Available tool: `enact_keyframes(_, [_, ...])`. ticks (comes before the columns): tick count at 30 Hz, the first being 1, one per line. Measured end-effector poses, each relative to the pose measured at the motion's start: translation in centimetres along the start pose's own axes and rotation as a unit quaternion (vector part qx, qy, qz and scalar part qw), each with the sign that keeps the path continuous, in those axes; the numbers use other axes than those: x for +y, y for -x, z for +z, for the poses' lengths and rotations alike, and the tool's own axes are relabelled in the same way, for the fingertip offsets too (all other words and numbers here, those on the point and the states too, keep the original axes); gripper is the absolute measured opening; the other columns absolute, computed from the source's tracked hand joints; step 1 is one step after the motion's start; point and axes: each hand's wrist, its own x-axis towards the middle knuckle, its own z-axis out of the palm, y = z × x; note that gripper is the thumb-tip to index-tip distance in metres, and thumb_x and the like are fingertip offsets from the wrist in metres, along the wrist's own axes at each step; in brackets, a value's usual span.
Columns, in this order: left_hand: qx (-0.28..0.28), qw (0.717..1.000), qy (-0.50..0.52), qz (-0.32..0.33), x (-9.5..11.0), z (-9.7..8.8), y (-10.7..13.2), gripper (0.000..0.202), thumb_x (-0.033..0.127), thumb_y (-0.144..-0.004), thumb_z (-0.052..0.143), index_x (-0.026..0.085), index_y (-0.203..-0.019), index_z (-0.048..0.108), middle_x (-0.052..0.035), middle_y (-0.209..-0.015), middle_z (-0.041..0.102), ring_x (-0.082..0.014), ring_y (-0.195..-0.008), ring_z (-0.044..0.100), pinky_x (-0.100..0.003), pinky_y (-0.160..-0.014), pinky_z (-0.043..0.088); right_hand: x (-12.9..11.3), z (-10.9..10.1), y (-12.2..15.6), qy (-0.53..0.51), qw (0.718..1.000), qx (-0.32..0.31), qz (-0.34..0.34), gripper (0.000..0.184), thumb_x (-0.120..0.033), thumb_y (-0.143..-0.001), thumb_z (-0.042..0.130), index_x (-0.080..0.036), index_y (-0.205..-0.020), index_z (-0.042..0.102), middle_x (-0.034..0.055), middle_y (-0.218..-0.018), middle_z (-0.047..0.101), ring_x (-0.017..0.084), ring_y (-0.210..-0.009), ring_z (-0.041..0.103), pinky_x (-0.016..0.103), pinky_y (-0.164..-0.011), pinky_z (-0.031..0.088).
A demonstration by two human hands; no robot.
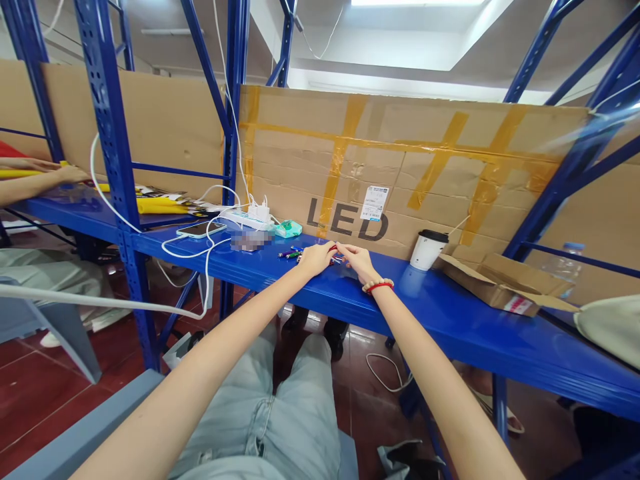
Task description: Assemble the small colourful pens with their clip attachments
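Note:
My left hand [316, 260] and my right hand [359, 260] meet fingertip to fingertip above the blue shelf top [360, 300]. Both have their fingers drawn together around something small, with a bit of dark red at the tips, too small to make out. Just behind and below them lies a loose group of slim colourful pieces [290, 253], pen-like in shape, partly hidden by my left hand. A beaded bracelet and a red band [379, 286] circle my right wrist.
On the left are a phone [201, 230], a power strip [247, 219] with white cables and a green packet [288, 229]. To the right stand a lidded paper cup [429, 250] and an open carton [505, 280]. A cardboard wall [300, 160] rises behind. Another person's arm [45, 181] reaches in far left.

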Motion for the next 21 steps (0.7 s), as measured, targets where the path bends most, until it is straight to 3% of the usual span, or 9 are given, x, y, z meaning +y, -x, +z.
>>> enact_keyframes(5, [-0.020,0.999,-0.026,0.017,0.4,-0.1,-0.1,0.039,0.039,-0.096,0.028,0.023,-0.125,0.048,-0.0083,-0.111,0.067,-0.0235,-0.101,0.063,-0.031,-0.080,0.046,-0.6,0.1,0.3,-0.059,0.998,0.014,0.021,0.045,-0.050,-0.061,0.072,-0.016,-0.089,0.072,0.0040,-0.081,0.067,0.006,-0.054,0.048,0.018,-0.042,0.036])
enact_keyframes(10, [0.016,0.996,-0.059,0.059,0.3,0.4,-0.4,0.035,0.031,-0.097,0.025,0.015,-0.114,0.051,-0.0125,-0.115,0.062,-0.0227,-0.107,0.056,-0.030,-0.088,0.040,-1.0,0.2,0.7,-0.068,0.994,0.025,0.077,0.038,-0.045,-0.067,0.072,-0.016,-0.093,0.072,0.0067,-0.096,0.069,0.005,-0.054,0.054,0.015,-0.039,0.035])
enact_keyframes(15, [0.046,0.989,-0.110,0.084,0.2,0.9,-0.4,0.035,0.027,-0.097,0.021,0.013,-0.110,0.051,-0.0130,-0.113,0.059,-0.0233,-0.106,0.053,-0.032,-0.088,0.036,-1.4,0.2,1.0,-0.123,0.984,0.004,0.127,0.031,-0.041,-0.075,0.068,-0.015,-0.091,0.071,0.0084,-0.107,0.068,0.007,-0.063,0.062,0.013,-0.038,0.037])
enact_keyframes(21, [0.055,0.983,-0.143,0.097,0.3,0.8,-0.5,0.032,0.022,-0.095,0.025,0.014,-0.111,0.051,-0.0116,-0.107,0.062,-0.0221,-0.101,0.055,-0.033,-0.086,0.037,-1.8,0.6,1.1,-0.170,0.972,0.047,0.158,0.021,-0.032,-0.081,0.063,-0.012,-0.080,0.069,0.0102,-0.103,0.069,0.007,-0.062,0.062,0.011,-0.036,0.036])
